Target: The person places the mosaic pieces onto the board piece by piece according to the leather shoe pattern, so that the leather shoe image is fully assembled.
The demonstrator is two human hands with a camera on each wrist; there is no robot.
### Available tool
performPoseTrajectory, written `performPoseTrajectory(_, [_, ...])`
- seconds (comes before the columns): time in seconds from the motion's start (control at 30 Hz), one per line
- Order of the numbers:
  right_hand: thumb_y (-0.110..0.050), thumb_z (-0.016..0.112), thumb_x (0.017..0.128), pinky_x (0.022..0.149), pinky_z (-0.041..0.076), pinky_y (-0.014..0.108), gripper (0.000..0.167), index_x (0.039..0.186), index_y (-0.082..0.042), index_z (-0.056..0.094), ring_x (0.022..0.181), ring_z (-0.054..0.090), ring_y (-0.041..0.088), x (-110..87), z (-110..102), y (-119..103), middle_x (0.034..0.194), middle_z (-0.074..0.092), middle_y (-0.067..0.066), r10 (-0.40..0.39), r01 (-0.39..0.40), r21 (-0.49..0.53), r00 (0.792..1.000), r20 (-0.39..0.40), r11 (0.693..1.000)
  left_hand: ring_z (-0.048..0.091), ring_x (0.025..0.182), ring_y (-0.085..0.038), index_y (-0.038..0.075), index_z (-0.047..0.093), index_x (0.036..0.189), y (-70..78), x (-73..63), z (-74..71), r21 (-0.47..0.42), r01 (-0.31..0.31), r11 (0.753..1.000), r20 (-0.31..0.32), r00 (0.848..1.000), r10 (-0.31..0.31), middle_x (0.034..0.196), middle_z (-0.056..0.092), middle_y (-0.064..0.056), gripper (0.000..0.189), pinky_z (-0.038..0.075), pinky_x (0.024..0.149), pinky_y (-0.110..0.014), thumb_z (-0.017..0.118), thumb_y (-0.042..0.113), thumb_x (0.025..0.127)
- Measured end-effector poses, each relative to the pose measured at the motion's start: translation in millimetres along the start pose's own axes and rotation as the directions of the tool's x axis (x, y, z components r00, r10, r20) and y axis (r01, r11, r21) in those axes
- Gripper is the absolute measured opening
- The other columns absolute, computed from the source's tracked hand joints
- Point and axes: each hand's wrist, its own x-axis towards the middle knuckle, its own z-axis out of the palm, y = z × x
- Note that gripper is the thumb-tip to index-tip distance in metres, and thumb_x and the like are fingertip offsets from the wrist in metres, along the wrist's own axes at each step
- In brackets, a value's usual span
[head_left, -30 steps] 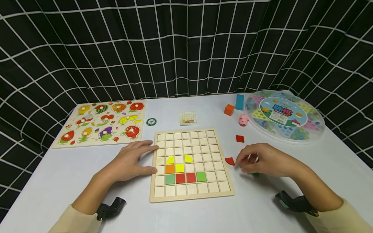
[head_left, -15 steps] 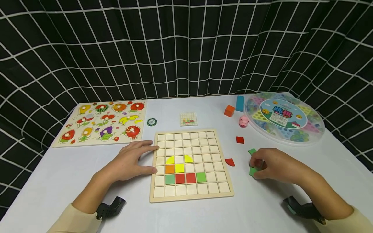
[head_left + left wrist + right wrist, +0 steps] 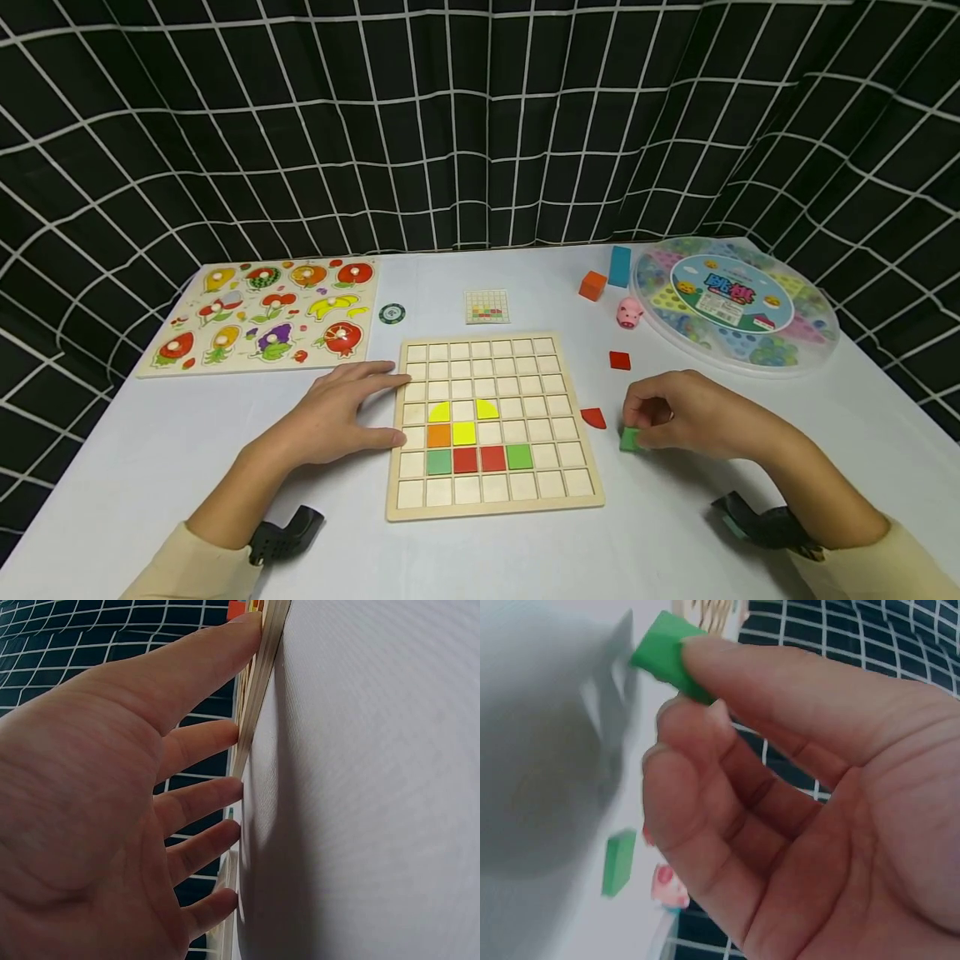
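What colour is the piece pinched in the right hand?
Green; the piece shows best in the right wrist view.

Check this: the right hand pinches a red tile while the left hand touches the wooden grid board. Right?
Not quite: the right hand pinches a green tile, as the right wrist view shows. The left hand does touch the wooden grid board.
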Motion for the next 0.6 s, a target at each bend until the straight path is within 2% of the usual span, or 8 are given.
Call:
performPoseTrajectory(0.17, [-0.012, 0.080, 0.089, 0.064, 0.050, 0.022, 0.013, 0.098, -0.020, 0.076, 0.078, 0.057, 0.012, 15.4, 6, -15, 0.083, 0.063, -0.006, -0.086, 0.084, 0.102, 0.996, 0.013, 0.991, 0.034, 0.150, -0.039, 0.027, 0.058, 0.148, -1.6, -1.4, 0.4, 0.000, 0.006, 1.000, -0.003, 1.000, -0.006, 0.160, 0.046, -0.009, 0.075, 0.026, 0.118, -0.069, 0.082, 0.053, 0.082])
performPoseTrajectory(0.3, [-0.012, 0.079, 0.090, 0.065, 0.050, 0.022, 0.011, 0.098, -0.018, 0.077, 0.079, 0.058, 0.013, 30.9, 16, -28, 0.085, 0.066, -0.005, -0.102, 0.094, 0.168, 0.994, 0.041, 0.981, 0.034, 0.150, -0.038, 0.028, 0.058, 0.148, -1.2, -1.7, 0.4, 0.005, 0.011, 1.000, 0.000, 1.000, -0.011, 0.160, 0.046, -0.008, 0.075, 0.026, 0.118, -0.068, 0.083, 0.052, 0.082])
performPoseTrajectory(0.6, [-0.006, 0.075, 0.091, 0.066, 0.050, 0.020, 0.012, 0.094, -0.017, 0.078, 0.076, 0.058, 0.013, 52.4, 37, -45, 0.079, 0.064, -0.004, -0.126, 0.099, 0.223, 0.986, 0.111, 0.970, 0.033, 0.151, -0.038, 0.028, 0.057, 0.149, 0.6, -0.5, -1.0, 0.004, 0.009, 1.000, 0.007, 1.000, -0.009, 0.161, 0.045, -0.008, 0.076, 0.026, 0.119, -0.068, 0.082, 0.053, 0.082])
